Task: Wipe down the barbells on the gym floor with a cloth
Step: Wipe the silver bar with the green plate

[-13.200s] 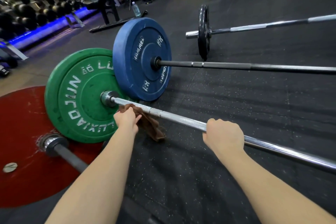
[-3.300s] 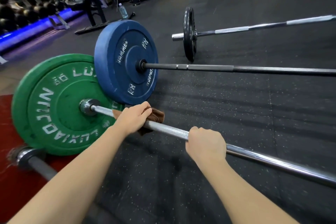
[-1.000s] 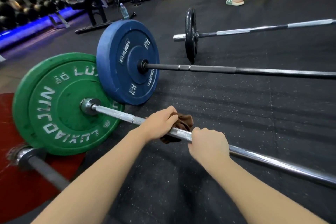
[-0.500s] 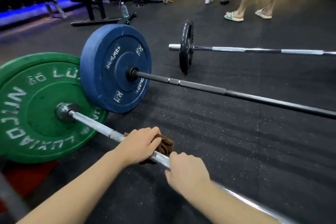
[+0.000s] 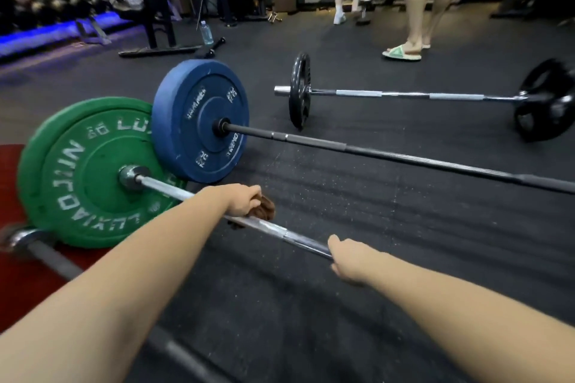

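- The right hand [image 5: 347, 258] is nearest; its fingers curl round the shaft of the chrome barbell [image 5: 289, 235], which lies on the rubber floor [image 5: 311, 336]; it looks like a steadying hold.
- Just up the shaft, the left hand [image 5: 244, 200] wraps a brown cloth [image 5: 266, 208] over the steel, fingers closed down around both; the cloth is bunched and soft, and should mould to the bar.
- The bar looks rigid and heavy, and likely to roll on its plates; the smooth stretches are probably slick, so the knurled part is the better place to grip.
- The green plate [image 5: 87, 171] caps the shaft's left end; the blue plate [image 5: 202, 121] sits just behind it.
- The black barbell [image 5: 404, 158] runs out from the blue plate; no hand touches it.
- The far barbell [image 5: 404, 95], with black plates, lies well apart; it too is untouched.
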The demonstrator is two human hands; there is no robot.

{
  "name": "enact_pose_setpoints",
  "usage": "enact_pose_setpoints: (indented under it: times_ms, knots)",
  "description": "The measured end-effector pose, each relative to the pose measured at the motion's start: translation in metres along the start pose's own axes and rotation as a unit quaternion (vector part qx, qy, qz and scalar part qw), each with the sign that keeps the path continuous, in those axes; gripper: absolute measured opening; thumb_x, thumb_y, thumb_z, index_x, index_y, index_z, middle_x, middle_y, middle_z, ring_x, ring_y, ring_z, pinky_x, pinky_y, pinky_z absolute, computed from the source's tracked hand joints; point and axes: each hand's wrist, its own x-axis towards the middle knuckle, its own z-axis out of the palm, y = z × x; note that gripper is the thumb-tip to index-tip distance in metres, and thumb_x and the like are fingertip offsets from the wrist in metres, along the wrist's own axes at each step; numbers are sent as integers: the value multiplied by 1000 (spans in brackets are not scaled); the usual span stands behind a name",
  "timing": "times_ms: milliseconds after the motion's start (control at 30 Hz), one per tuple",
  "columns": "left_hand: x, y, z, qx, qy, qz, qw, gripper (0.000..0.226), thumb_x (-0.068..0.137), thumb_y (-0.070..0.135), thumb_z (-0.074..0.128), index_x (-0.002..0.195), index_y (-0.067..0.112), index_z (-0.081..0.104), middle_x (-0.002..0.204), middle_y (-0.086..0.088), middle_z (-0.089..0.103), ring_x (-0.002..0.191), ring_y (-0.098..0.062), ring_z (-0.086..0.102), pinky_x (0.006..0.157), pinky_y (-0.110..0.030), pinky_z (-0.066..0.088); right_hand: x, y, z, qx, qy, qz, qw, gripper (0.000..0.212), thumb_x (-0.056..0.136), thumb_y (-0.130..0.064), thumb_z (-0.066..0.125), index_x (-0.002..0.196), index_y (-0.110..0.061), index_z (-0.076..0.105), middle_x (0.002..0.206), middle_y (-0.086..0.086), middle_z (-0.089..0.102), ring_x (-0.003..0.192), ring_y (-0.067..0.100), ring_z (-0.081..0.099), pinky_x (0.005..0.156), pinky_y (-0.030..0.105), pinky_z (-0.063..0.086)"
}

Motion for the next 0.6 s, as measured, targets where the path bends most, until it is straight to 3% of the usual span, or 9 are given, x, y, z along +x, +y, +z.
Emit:
enact_pose_setpoints:
  times_ms: [100, 200, 267, 333, 400, 500, 600]
  knots:
    - [9, 12, -17, 56, -101, -32, 993, 37, 111, 37, 34, 143, 19, 37, 144, -13, 54, 121, -34, 55, 99, -43, 41, 0, -1, -2, 23, -8, -17, 1000, 27, 106, -28, 46, 123, -9, 38, 126, 17, 59, 112, 38, 61, 79, 39, 41]
    - [13, 5, -15, 10, -109, -46, 993, 33, 110, 45, 37, 133, 23, 45, 137, -9, 58, 115, -31, 57, 98, -44, 43, -3, 6, 2, -16, 26, -49, 998, 23, 106, -32, 44, 109, -14, 29, 119, 14, 63, 104, 37, 63, 74, 38, 40]
    - [14, -11, 3, -55, -54, -36, 996, 29, 106, 53, 43, 117, 28, 53, 126, -3, 63, 110, -27, 57, 96, -43, 43, -3, 9, 12, -57, 78, -63, 993, 24, 105, -35, 43, 107, -16, 29, 113, 10, 65, 97, 37, 65, 70, 38, 40]
    - [10, -26, 26, -149, 52, -30, 987, 24, 103, 54, 48, 102, 31, 55, 110, 2, 67, 104, -23, 59, 93, -40, 42, 1, 8, 21, -87, 123, -72, 986, 24, 105, -38, 41, 110, -17, 32, 109, 7, 65, 93, 35, 67, 66, 38, 38]
    - [9, -39, 42, -194, 132, -30, 972, 20, 103, 48, 52, 98, 28, 54, 95, 3, 66, 95, -21, 60, 85, -36, 42, 3, 8, 24, -98, 146, -73, 982, 25, 106, -40, 40, 115, -17, 35, 106, 5, 64, 89, 34, 67, 65, 38, 37]
    - [7, -56, 32, -163, 166, -39, 972, 15, 101, 45, 55, 98, 30, 51, 93, -2, 68, 90, -25, 64, 83, -38, 50, 4, 10, 25, -103, 168, -71, 978, 28, 106, -41, 40, 118, -16, 36, 101, 4, 63, 84, 34, 65, 64, 36, 37]
    - [6, -62, 25, -147, 195, -79, 966, 13, 98, 41, 55, 97, 29, 49, 99, -3, 67, 97, -31, 62, 89, -42, 50, 3, 10, 26, -109, 174, -74, 976, 28, 106, -40, 39, 118, -15, 37, 91, 2, 53, 74, 34, 51, 64, 36, 35]
